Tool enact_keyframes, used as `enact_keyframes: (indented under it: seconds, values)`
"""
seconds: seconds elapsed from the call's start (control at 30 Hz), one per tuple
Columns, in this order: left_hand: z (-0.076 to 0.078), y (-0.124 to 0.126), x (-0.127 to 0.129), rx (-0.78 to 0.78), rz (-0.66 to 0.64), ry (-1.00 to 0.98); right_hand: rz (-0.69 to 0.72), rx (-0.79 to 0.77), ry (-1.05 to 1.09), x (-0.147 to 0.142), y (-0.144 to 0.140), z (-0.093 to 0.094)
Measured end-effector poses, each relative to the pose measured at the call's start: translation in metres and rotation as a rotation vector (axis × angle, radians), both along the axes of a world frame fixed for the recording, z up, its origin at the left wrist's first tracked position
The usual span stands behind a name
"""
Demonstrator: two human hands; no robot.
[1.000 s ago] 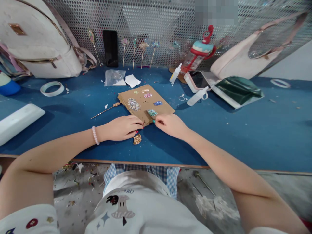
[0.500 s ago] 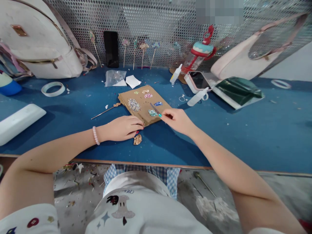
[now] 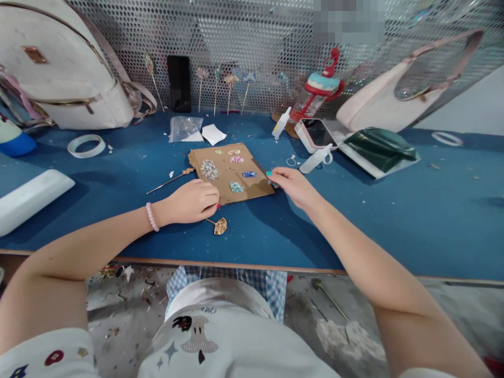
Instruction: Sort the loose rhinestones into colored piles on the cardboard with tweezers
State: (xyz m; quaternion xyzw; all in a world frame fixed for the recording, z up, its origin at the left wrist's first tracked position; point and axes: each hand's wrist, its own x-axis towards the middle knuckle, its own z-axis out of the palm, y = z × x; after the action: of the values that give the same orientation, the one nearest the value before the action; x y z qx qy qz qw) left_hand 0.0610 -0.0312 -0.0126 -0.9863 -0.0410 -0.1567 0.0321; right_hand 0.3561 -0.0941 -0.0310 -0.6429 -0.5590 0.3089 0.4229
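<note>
A piece of brown cardboard (image 3: 224,197) lies on the blue table, bearing small heaps of sequin-like bits: silvery (image 3: 210,169), teal (image 3: 237,187), blue (image 3: 249,174) and pink (image 3: 236,159). My left hand (image 3: 192,202) has curled fingers at the cardboard's near left edge. Just below it lies a gold fan-shaped ornament (image 3: 220,226), whose thin stem runs towards that hand. At the right edge, my right hand (image 3: 293,186) is closed, thumb and fingers pinched on the cardboard. Whether it also holds the thin pointed tool is hidden. A gold hairpin (image 3: 170,181) rests left of the board.
Behind the cardboard are a clear plastic bag (image 3: 186,129) and white paper (image 3: 213,134). Two glue bottles (image 3: 315,159), a pink-edged phone (image 3: 316,133) and a green pouch (image 3: 380,149) lie to the right. Tape (image 3: 86,146) sits left; decorated sticks (image 3: 230,94) stand at the back.
The cardboard has shifted slightly left and towards me. My right hand has moved from over the teal heap to the right edge; its thin pointed tool no longer shows. My left hand has slid left.
</note>
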Motion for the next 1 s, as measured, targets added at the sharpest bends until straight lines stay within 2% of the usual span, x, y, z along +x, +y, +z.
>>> enact_keyframes:
  seconds: [0.23,0.4,0.5,0.6,0.7,0.77,0.83,0.9,1.0]
  values:
    - [0.008,0.004,-0.003,0.121,0.091,0.014,0.099,-0.046,0.078,-0.012,-0.006,0.002]
    - [0.022,0.018,-0.008,0.146,0.285,0.045,0.131,-0.091,0.159,-0.015,-0.008,0.007]
    - [0.033,0.033,-0.007,0.086,0.437,0.089,0.173,-0.12,0.208,-0.016,-0.008,0.007]
    - [0.043,0.064,-0.002,-0.014,0.603,0.13,0.185,-0.099,0.223,-0.015,-0.008,0.004]
    - [0.047,0.115,0.003,-0.087,0.794,0.068,0.158,-0.039,0.237,-0.014,-0.005,0.002]
    - [0.048,0.153,0.004,-0.219,0.979,-0.04,0.14,-0.009,0.256,-0.012,-0.004,0.002]
    - [0.046,0.188,0.003,-0.42,1.134,-0.099,0.128,0.003,0.253,-0.01,-0.002,0.002]
    - [0.044,0.215,0.0,-0.5,1.173,-0.109,0.111,0.007,0.211,-0.006,0.0,0.003]
    - [0.039,0.236,-0.005,-0.548,1.197,-0.176,0.069,0.017,0.098,-0.001,0.003,0.002]
